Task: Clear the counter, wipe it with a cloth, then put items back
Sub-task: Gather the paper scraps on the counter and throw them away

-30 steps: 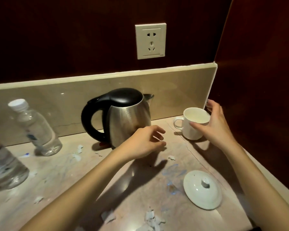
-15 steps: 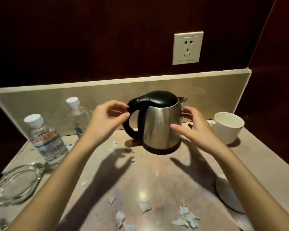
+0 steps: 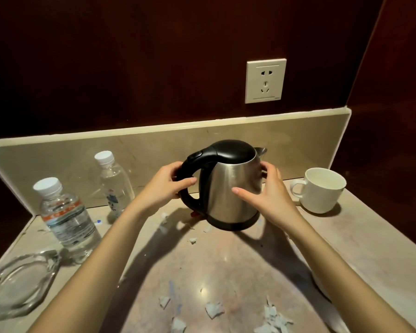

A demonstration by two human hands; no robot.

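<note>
Clearing stage, counter not yet emptied. The brushed-steel electric kettle with black plastic lid and looped black handle (image 3: 228,186) sat toward the back of the mottled beige stone counter (image 3: 226,267), upright, long axis vertical, handle pointing to the person's left and spout to the right rear. The left hand (image 3: 165,186) had its fingers curled round the upper arc of the handle, thumb lying across the near side: a grasp on the kettle. The right hand (image 3: 265,191) lay against the steel wall on the spout side, thumb out across the front and fingers wrapped toward the back; it cupped the body, so I judged it a steadying hold. The kettle therefore stood directly between the 2 hands, both in contact, neither nearer. Whether its base touched the counter I could not tell; a shadow sat under the near edge. Judged next move: straight lift along the vertical axis, then carry off the counter. Just right of the right fingers stood a white ceramic mug (image 3: 321,189), well clear of them. Left of the left fingers stood 2 clear plastic water bottles with white caps (image 3: 67,217), and nearer the person a clear glass ashtray (image 3: 17,287). Torn pale paper scraps (image 3: 213,310) littered the surface on the near side of both wrists.
</note>
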